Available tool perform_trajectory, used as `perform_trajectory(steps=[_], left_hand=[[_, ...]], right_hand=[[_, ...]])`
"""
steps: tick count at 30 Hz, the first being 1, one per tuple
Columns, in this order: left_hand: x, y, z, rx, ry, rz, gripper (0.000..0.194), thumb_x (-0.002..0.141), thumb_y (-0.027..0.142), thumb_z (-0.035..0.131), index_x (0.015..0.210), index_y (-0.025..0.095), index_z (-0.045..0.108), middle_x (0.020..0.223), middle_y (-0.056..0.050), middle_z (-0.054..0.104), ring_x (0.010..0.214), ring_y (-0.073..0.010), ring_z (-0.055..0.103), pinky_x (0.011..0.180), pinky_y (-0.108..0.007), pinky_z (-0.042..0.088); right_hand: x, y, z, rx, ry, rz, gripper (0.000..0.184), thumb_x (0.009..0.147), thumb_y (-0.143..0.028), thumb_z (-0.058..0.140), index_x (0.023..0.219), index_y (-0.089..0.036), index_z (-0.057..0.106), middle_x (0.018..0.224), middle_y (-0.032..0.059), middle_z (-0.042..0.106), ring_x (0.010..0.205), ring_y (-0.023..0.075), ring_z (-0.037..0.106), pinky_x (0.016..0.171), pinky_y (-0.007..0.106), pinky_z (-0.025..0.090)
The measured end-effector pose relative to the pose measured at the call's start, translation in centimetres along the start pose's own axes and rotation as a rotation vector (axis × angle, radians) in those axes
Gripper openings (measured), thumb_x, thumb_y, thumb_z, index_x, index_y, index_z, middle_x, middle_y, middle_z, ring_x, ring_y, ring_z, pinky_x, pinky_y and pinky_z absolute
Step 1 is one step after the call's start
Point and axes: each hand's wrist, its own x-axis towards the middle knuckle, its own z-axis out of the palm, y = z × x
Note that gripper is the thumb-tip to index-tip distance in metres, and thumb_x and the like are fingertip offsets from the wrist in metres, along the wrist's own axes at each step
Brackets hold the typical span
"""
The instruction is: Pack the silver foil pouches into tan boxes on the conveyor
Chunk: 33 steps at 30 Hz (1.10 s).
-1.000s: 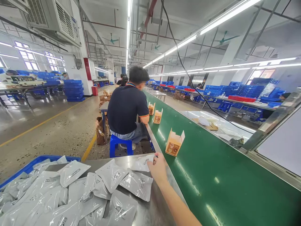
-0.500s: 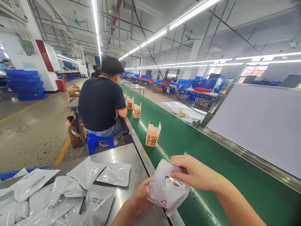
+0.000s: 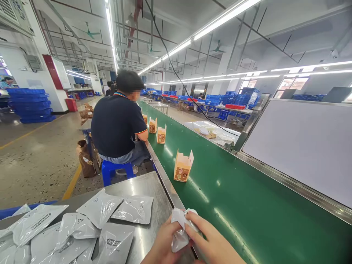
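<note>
Between my two hands is a crumpled white plastic pouch (image 3: 180,238), held over the seam where the steel table meets the green belt. My left hand (image 3: 163,240) grips its left side, thumb on top. My right hand (image 3: 207,234) closes on it from the right, its fingers pressed against the film. Nearest beyond them, an open orange-brown carton (image 3: 183,167) stands upright on the belt with its flaps raised. Several similar grey-white pouches (image 3: 117,242) lie in a loose pile on the steel table (image 3: 145,234) to my left.
The green conveyor belt (image 3: 233,194) runs away from me, with more open cartons (image 3: 161,135) farther along. A co-worker (image 3: 118,124) sits on a blue stool (image 3: 117,170) beside it. A pale slanted panel (image 3: 299,146) borders the belt's right side.
Both hands have drawn closer together and lower with the pouch, which is now turned and squeezed smaller, its printed face out of sight. The cartons appear slightly nearer.
</note>
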Motion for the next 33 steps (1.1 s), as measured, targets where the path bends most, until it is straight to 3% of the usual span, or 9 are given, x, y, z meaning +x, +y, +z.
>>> perform_trajectory(steps=[3,7,10,13,16,19,23,28,33], left_hand=[[0.8,-0.8,-1.3,0.013,-0.185,0.008,0.042,0.066,0.027,0.070,0.107,0.019,0.062,0.091,-0.005,0.067,0.090,-0.0214,0.063,0.080,-0.033,0.050],[1.2,-1.3,-2.5,0.105,-0.301,0.016,0.045,0.076,0.047,0.063,0.112,0.019,0.059,0.099,-0.009,0.067,0.096,-0.0247,0.062,0.087,-0.047,0.047],[2.2,-0.5,-2.7,0.185,-0.353,0.000,0.055,0.058,0.045,0.078,0.101,0.017,0.064,0.085,-0.010,0.069,0.086,-0.0294,0.065,0.088,-0.050,0.044],[5.2,1.3,-2.2,0.405,-0.119,0.199,0.060,0.054,0.048,0.080,0.099,0.014,0.060,0.085,-0.012,0.068,0.085,-0.0298,0.066,0.088,-0.047,0.043],[9.8,3.6,-1.1,0.578,0.159,0.517,0.087,0.051,0.046,0.082,0.123,0.016,0.044,0.125,-0.019,0.053,0.123,-0.0335,0.046,0.103,-0.045,0.032],[14.0,5.5,0.2,0.697,0.072,0.618,0.120,0.041,0.033,0.088,0.141,0.021,0.021,0.149,-0.018,0.021,0.140,-0.0346,0.017,0.111,-0.044,0.020],[16.6,6.2,1.5,0.757,-0.137,0.598,0.107,0.037,0.017,0.085,0.132,0.017,0.036,0.128,-0.014,0.049,0.116,-0.0318,0.050,0.098,-0.042,0.041],[15.7,3.6,2.2,0.790,-0.115,0.699,0.073,0.049,0.008,0.073,0.116,0.018,0.045,0.114,-0.007,0.056,0.107,-0.0251,0.054,0.097,-0.040,0.041],[13.3,0.5,2.6,0.844,-0.024,0.852,0.068,0.056,0.012,0.072,0.117,0.021,0.044,0.118,-0.007,0.050,0.115,-0.0264,0.047,0.103,-0.041,0.034]], right_hand=[[-0.1,0.9,1.2,-0.093,0.137,-0.077,0.054,0.073,-0.011,0.057,0.126,-0.019,0.052,0.126,0.0114,0.057,0.128,0.0314,0.040,0.105,0.048,0.038],[0.0,1.8,0.0,0.131,0.231,-0.012,0.034,0.086,-0.008,0.042,0.114,-0.020,0.058,0.113,0.0100,0.063,0.108,0.0167,0.059,0.088,0.022,0.050],[-0.2,2.5,-1.6,0.371,0.313,0.211,0.028,0.087,-0.014,0.043,0.102,-0.024,0.065,0.103,0.0052,0.067,0.087,0.0134,0.065,0.075,0.016,0.052],[1.1,3.4,-4.2,0.464,0.558,0.596,0.016,0.079,-0.029,0.061,0.092,-0.025,0.069,0.091,0.0015,0.070,0.077,0.0176,0.065,0.070,0.022,0.054],[4.4,4.7,-6.9,0.653,0.680,0.837,0.031,0.074,-0.046,0.064,0.091,-0.021,0.069,0.085,0.0036,0.068,0.068,0.0186,0.061,0.067,0.027,0.054],[8.0,6.6,-8.3,0.918,0.590,0.819,0.047,0.074,-0.053,0.058,0.102,-0.016,0.064,0.094,0.0071,0.066,0.075,0.0197,0.062,0.071,0.031,0.055],[9.2,10.2,-8.1,0.908,0.404,0.845,0.041,0.076,-0.045,0.053,0.099,-0.012,0.063,0.085,0.0081,0.067,0.069,0.0181,0.062,0.066,0.031,0.055],[6.3,12.1,-7.8,0.542,0.267,0.953,0.018,0.072,-0.029,0.058,0.084,-0.016,0.063,0.071,0.0037,0.064,0.056,0.0158,0.057,0.054,0.028,0.046],[4.6,8.5,-7.2,0.104,0.218,0.817,0.013,0.080,-0.020,0.053,0.070,-0.019,0.062,0.070,0.0075,0.062,0.073,0.0218,0.051,0.060,0.031,0.032]])
